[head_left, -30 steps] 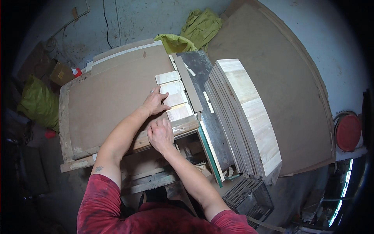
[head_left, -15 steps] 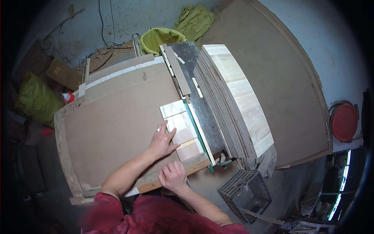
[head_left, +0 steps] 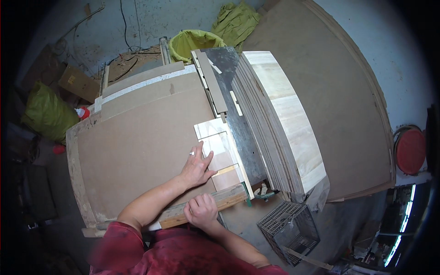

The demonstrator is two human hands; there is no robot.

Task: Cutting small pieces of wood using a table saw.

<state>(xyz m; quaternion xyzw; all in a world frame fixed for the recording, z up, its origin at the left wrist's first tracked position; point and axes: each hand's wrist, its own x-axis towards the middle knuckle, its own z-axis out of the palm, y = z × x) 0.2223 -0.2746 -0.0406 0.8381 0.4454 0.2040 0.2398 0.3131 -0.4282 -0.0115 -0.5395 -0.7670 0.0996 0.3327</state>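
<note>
Head view, clock directions taken from the left hand. The left hand (head_left: 196, 170) lay with thumb and fingers spread apart, its tips touching the near edge of a row of pale wooden pieces (head_left: 220, 150) at 2 o'clock, on the right-hand border of the brown-topped desk (head_left: 137, 133). At 6 o'clock the right hand (head_left: 201, 211) had its fingers curled together against a wooden rail (head_left: 231, 195); whether they were clamped on it could not be told. The pieces' lower end adjoined this rail. Farther out at 2 o'clock stood a stack of boards (head_left: 293, 117); a yellow-green bag (head_left: 192, 43) opened at 12 o'clock, and a dark plastic crate (head_left: 280, 221) sat at 4 o'clock.
</note>
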